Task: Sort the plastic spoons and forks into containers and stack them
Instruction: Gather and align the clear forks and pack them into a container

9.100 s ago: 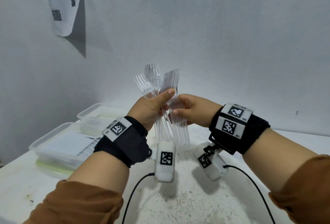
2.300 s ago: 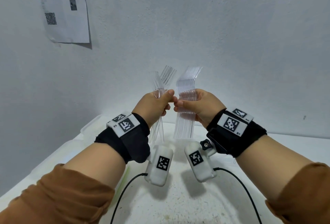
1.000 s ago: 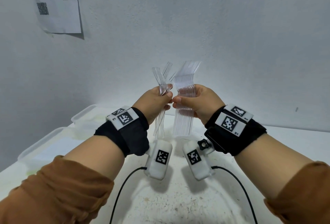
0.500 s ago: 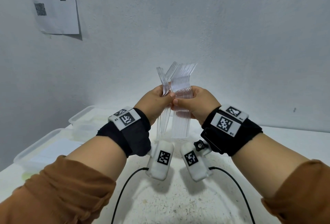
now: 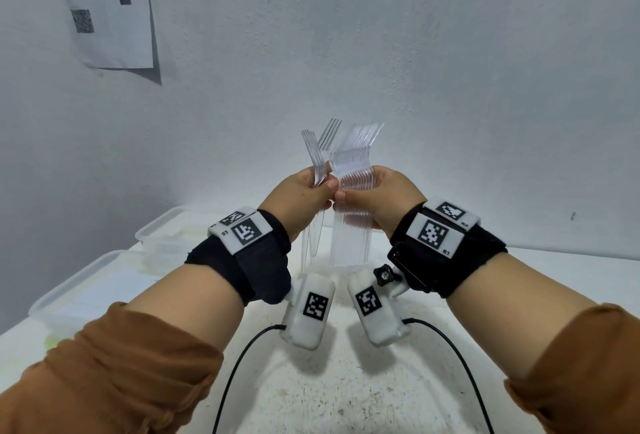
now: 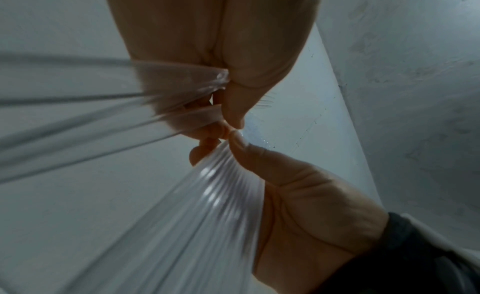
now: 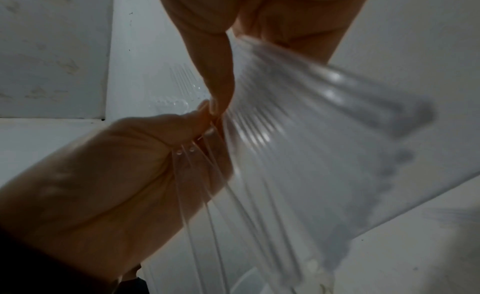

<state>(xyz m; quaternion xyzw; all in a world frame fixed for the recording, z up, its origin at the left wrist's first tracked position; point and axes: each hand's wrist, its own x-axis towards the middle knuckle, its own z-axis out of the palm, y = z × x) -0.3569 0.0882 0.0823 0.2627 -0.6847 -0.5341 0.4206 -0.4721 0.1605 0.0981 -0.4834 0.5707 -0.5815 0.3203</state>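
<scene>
A few clear plastic forks [image 5: 317, 156] are held upright by the left hand [image 5: 298, 198], pinched between the thumb and the curled fingers, with the tines pointing up and the handles hanging down below the fist. A larger nested stack of clear forks [image 5: 353, 170] is held by the right hand [image 5: 381, 201], the thumb pressed on its near face and the fingers wrapped behind it; its tines also point up and its handles reach down toward the bench [image 5: 346, 399]. Both bundles are kept in the air above the bench, near its far edge, and are brought side by side so that the two thumbs nearly touch. In the left wrist view the few forks [image 6: 182, 86] are seen clamped in the left grip [image 6: 233, 51], while the stack [image 6: 221, 195] is seen gripped in the right hand [image 6: 311, 206]. In the right wrist view the stack [image 7: 285, 144] fans out from the right grip [image 7: 272, 20], and thin handles [image 7: 197, 175] are seen running across the left hand [image 7: 116, 175].

Two clear plastic containers [image 5: 104, 281] are set along the left edge of the bench, one behind the other; what lies inside them cannot be made out. Black wrist bands [image 5: 256, 260] with white coded tags are worn on both forearms, and brown sleeves [image 5: 121, 364] are pushed up behind them. A printed sheet of paper [image 5: 107, 11] is fixed to the wall at upper left.
</scene>
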